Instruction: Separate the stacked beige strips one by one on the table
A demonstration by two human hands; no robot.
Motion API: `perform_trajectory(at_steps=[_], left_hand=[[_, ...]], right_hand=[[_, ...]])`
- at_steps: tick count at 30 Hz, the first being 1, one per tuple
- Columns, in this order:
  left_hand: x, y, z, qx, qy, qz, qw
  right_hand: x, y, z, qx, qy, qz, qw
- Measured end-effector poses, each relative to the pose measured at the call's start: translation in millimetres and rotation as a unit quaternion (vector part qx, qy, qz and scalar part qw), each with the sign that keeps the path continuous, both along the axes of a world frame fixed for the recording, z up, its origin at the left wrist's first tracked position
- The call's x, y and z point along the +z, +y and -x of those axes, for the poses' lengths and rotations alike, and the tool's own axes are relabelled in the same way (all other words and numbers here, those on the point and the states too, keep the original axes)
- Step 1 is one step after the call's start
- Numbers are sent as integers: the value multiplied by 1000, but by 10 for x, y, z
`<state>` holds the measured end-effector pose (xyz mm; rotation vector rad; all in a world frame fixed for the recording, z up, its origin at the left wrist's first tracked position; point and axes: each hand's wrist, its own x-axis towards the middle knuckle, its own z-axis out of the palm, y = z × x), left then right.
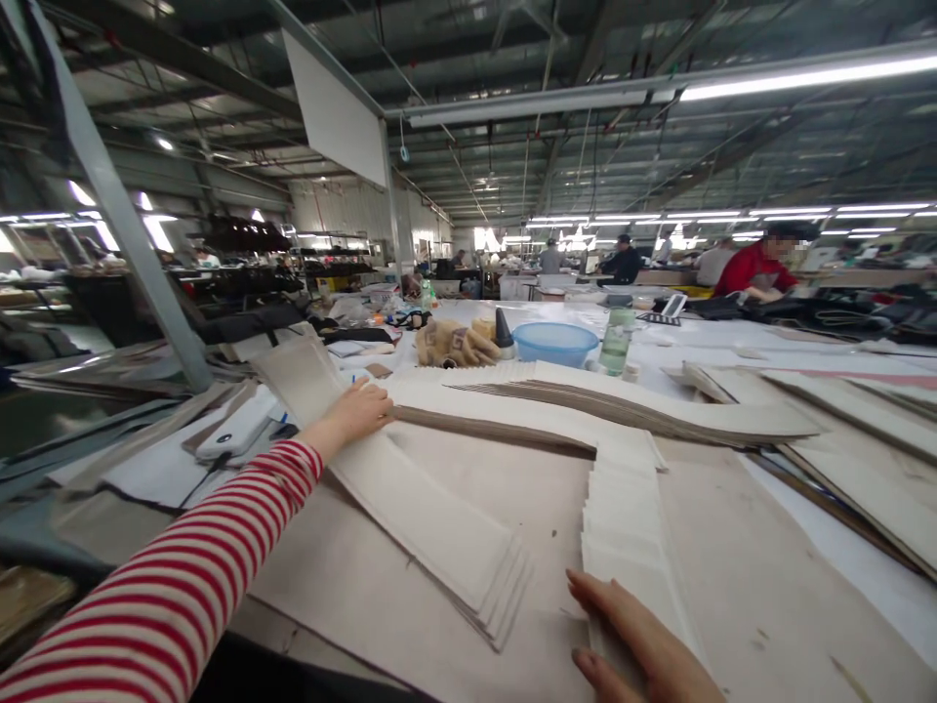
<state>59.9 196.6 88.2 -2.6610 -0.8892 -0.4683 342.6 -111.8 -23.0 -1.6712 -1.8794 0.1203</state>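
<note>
My left hand, in a red-and-white striped sleeve, has its fingers bent and drawn together at the left end of a stack of off-white strips. What the fingertips grip, if anything, is hidden. Beneath that hand run other long off-white pieces, their fanned lower ends pointing toward me. At the bottom right, my right hand has thumb and fingers apart, beside a row of overlapping white strips. A second curved stack lies just behind the first.
Behind the stacks stand a blue basin, a green-tinted bottle, a dark cone and a tan cloth bundle. A white device lies left. More flat pieces are piled right. A person in red works across the table.
</note>
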Motion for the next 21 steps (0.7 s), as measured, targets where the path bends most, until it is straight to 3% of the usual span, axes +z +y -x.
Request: perform_trajectory(at_steps=[3, 5, 7, 9, 11, 13, 15, 17, 21], left_hand=[[-202, -110, -228, -26, -24, 27, 999], [-353, -364, -509, -63, -34, 56, 996], [-452, -763, -826, -122, -44, 97, 987], [-489, -1239, -1113, -232, -94, 218, 943], [-506, -1678, -1326, -292, -106, 307, 900], [-549, -1993, -1451, -290, -118, 364, 877], [-633, -2160, -1499, -261, -137, 395, 870], [-730, -2225, -1494, -248, -155, 410, 864], [-864, -2301, -1450, -242, -183, 421, 855]], right_hand=[[101, 1, 57, 17, 9, -22, 1000], [187, 0, 108, 29, 11, -18, 999], [273, -4, 162, 40, 12, 1, 999], [348, -13, 207, 52, 25, 20, 998], [396, -36, 227, 53, 53, 26, 997], [394, -82, 201, 46, 75, 26, 996], [319, -159, 116, 29, 67, 20, 997], [169, -268, -15, -31, 38, 4, 999], [-188, -507, -218, -243, 6, -13, 970]])
